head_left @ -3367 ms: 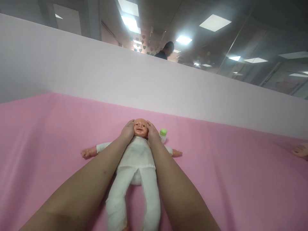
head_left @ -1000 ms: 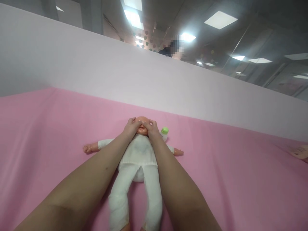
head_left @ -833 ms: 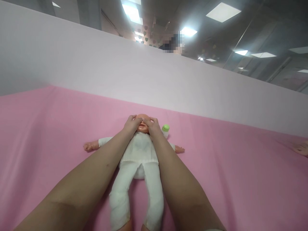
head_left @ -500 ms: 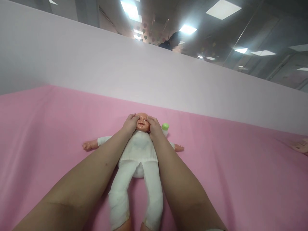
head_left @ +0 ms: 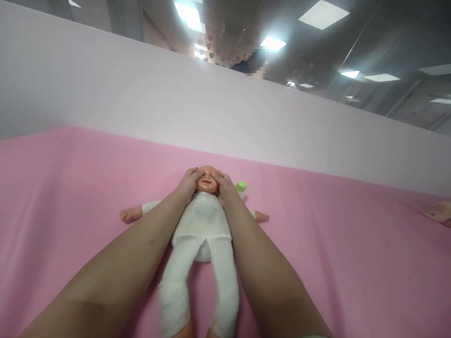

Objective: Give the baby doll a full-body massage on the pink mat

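A baby doll in white clothes lies on its back on the pink sheet, arms spread, legs toward me. My left hand cups the left side of the doll's head, thumb on the face. My right hand cups the other side, thumb near the eye. Both forearms run along the doll's body. The middle of the face shows between my thumbs.
A small bottle with a green cap stands just right of the doll's head, behind my right hand. A pale partition wall bounds the far side. A tan object lies at the right edge. A person's head shows beyond the wall.
My thumbs covered the doll's face a second ago; they have slid outward toward the cheeks, uncovering the face. Doll and bottle have stayed in place.
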The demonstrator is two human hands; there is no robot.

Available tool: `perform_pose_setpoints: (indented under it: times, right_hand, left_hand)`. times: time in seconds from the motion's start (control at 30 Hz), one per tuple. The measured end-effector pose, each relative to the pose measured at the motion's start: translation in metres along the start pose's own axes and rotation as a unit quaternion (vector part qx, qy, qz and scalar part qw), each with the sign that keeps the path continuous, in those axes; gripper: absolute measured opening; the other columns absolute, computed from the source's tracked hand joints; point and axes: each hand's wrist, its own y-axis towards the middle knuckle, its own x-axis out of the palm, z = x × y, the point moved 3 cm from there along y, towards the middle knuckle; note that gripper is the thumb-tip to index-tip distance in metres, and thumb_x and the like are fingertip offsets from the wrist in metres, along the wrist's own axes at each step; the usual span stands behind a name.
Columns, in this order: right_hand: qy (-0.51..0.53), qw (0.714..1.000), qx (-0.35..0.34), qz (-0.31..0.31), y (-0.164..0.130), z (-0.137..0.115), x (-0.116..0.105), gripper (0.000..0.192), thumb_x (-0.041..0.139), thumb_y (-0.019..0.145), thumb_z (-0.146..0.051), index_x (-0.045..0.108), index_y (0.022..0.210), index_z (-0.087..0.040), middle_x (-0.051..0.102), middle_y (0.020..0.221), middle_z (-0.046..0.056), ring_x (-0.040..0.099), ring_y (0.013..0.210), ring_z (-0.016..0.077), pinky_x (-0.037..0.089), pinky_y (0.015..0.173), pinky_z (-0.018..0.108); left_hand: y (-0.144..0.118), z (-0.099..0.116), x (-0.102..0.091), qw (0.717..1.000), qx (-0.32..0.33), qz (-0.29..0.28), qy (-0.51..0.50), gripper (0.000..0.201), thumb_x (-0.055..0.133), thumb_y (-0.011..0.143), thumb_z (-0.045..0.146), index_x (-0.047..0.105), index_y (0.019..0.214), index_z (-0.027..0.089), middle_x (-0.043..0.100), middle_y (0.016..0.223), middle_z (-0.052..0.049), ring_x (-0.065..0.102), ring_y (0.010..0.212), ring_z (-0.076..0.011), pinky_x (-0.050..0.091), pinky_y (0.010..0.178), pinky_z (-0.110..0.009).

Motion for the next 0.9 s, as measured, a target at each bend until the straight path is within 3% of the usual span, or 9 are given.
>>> perform_pose_setpoints:
  times: [0.13,0.37,0.6,0.9]
  right_hand:
    - [-0.063,0.996,0.008,0.059,-0.002,-0.001,0.006,0.074,0.089,0.063,-0.035,0.054,0.128,-0.025,0.070,0.108,0.002,0.070,0.097,0.0233,0.059,0.086,0.037]
    - [-0.113,0.988,-0.026,0.105,0.003,0.004,0.005,0.069,0.089,0.062,-0.042,0.057,0.120,-0.026,0.068,0.113,0.004,0.068,0.102,0.0239,0.057,0.087,0.036]
    - [-0.045,0.996,-0.018,0.070,0.008,0.009,0.004,0.051,0.080,0.072,-0.042,0.060,0.116,-0.025,0.071,0.109,0.003,0.069,0.101,0.0222,0.057,0.089,0.037]
    - [0.023,0.999,0.020,0.045,0.001,0.007,-0.001,0.044,0.071,0.075,-0.031,0.067,0.119,-0.029,0.071,0.122,0.003,0.067,0.108,0.0243,0.057,0.094,0.042]
  left_hand:
    - [0.005,-0.002,-0.003,0.998,0.033,0.012,0.059,0.071,0.082,0.069,0.032,0.054,0.133,0.021,0.070,0.114,-0.011,0.072,0.098,-0.0262,0.058,0.085,-0.036]
    - [0.013,-0.003,-0.005,0.988,0.071,0.042,0.127,0.059,0.077,0.074,0.037,0.058,0.127,0.020,0.073,0.109,-0.010,0.072,0.097,-0.0248,0.056,0.084,-0.033]
    - [0.014,-0.002,-0.004,0.992,0.061,0.051,0.098,0.046,0.072,0.079,0.038,0.060,0.120,0.021,0.072,0.107,-0.008,0.071,0.098,-0.0230,0.056,0.084,-0.031]
    - [0.004,0.002,-0.004,0.998,0.031,0.031,0.048,0.034,0.063,0.084,0.033,0.058,0.116,0.023,0.072,0.097,-0.006,0.072,0.085,-0.0226,0.060,0.075,-0.035]
